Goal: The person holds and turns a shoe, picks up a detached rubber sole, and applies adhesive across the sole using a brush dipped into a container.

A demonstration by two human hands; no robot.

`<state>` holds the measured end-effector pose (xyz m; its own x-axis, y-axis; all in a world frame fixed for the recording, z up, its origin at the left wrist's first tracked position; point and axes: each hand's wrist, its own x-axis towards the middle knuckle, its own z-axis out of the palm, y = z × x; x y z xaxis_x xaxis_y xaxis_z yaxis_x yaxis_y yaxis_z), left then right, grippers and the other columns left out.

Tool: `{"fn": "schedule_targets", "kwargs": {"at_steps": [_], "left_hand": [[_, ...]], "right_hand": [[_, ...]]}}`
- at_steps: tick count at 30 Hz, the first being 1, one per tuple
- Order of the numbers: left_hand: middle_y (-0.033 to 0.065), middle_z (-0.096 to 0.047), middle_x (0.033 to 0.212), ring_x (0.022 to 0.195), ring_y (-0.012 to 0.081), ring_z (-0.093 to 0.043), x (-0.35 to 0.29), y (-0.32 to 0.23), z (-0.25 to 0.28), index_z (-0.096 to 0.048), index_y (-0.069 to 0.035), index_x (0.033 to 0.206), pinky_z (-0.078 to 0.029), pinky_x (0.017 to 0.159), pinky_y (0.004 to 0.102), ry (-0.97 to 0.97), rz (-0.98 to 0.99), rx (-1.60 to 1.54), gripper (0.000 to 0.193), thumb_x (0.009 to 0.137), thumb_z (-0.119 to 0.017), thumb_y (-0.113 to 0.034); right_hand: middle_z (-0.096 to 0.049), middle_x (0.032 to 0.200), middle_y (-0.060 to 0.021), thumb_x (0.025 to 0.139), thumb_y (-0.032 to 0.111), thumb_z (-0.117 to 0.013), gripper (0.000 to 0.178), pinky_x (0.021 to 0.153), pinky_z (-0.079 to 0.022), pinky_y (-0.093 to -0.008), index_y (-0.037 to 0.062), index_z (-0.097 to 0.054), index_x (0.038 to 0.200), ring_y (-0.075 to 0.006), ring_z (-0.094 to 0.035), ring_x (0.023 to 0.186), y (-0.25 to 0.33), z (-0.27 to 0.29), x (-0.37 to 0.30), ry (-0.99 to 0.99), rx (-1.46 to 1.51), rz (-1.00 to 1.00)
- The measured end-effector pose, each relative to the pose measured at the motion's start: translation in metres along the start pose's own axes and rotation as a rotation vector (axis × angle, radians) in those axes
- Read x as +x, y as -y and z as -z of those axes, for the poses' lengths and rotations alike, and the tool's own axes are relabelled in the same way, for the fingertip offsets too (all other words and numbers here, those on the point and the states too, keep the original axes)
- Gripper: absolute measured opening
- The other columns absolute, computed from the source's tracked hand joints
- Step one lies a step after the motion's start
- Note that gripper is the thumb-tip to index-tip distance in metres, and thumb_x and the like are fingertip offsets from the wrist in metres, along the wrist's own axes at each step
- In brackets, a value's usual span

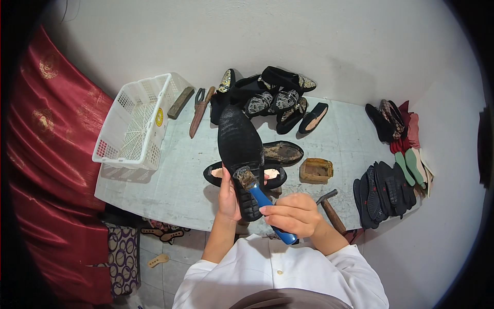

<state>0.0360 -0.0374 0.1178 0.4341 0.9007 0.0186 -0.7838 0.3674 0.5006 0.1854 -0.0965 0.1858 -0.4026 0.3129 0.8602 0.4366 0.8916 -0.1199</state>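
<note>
My left hand (227,198) grips a long black shoe sole (239,136) by its edge, its ridged heel end toward me and its wide end pointing away. In my right hand (296,216) is a brush (263,198) with a blue handle. Its worn, crusted bristles touch the sole above the heel. Under and behind the sole lie black shoes, one (213,174) with a pale insole and another piece (283,153) with a rough brown inside. They are partly hidden by the sole. To the right stands a yellow-brown stained tub (316,171).
A hammer (333,213) lies at the near right edge, by stacked black soles (383,193). Several finished-looking black shoes (267,95) crowd the back. At left are a white plastic basket (131,123), a block (181,103), pincers (199,97) and a sheathed knife (200,116).
</note>
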Motion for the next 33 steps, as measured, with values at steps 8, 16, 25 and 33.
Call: {"fn": "schedule_targets", "kwargs": {"at_steps": [8, 16, 25, 33], "left_hand": [[0.0233, -0.057, 0.106, 0.094, 0.0283, -0.059, -0.004, 0.009, 0.007, -0.043, 0.0, 0.121, -0.049, 0.083, 0.0373, 0.068, 0.119, 0.143, 0.074, 0.088, -0.019, -0.062], [0.0197, -0.047, 0.119, 0.096, 0.0312, -0.059, -0.002, 0.004, 0.012, -0.018, -0.014, 0.136, -0.05, 0.081, 0.0396, 0.192, 0.093, 0.109, 0.052, 0.094, -0.029, -0.043], [0.0174, -0.05, 0.117, 0.095, 0.0284, -0.059, -0.001, 0.005, 0.004, -0.019, -0.015, 0.136, -0.051, 0.081, 0.0401, 0.05, 0.027, 0.056, 0.051, 0.095, -0.026, -0.043], [0.024, -0.057, 0.104, 0.091, 0.0276, -0.061, 0.006, -0.002, 0.016, -0.043, -0.002, 0.122, -0.052, 0.078, 0.0372, -0.006, -0.029, -0.027, 0.063, 0.093, -0.02, -0.053]], "right_hand": [[-0.066, 0.087, -0.0109, 0.072, 0.009, -0.066, 0.015, 0.054, -0.046, -0.0277, 0.0036, -0.059, 0.084, -0.0201, -0.059, 0.067, -0.008, 0.011, 0.009, -0.116, -0.027, 0.019], [-0.065, 0.093, -0.0137, 0.068, 0.004, -0.068, 0.023, 0.063, -0.051, -0.032, 0.0017, -0.061, 0.089, -0.0245, -0.061, 0.073, -0.031, 0.018, 0.013, -0.308, -0.234, -0.157], [-0.065, 0.091, -0.0125, 0.067, 0.006, -0.066, 0.017, 0.058, -0.049, -0.0287, 0.0025, -0.063, 0.083, -0.0228, -0.061, 0.07, -0.014, 0.009, -0.001, -0.167, -0.03, -0.095], [-0.067, 0.083, -0.0124, 0.078, 0.014, -0.059, 0.014, 0.056, -0.047, -0.027, 0.0007, -0.063, 0.081, -0.0221, -0.062, 0.064, -0.012, 0.031, -0.026, -0.161, 0.255, -0.274]]}}
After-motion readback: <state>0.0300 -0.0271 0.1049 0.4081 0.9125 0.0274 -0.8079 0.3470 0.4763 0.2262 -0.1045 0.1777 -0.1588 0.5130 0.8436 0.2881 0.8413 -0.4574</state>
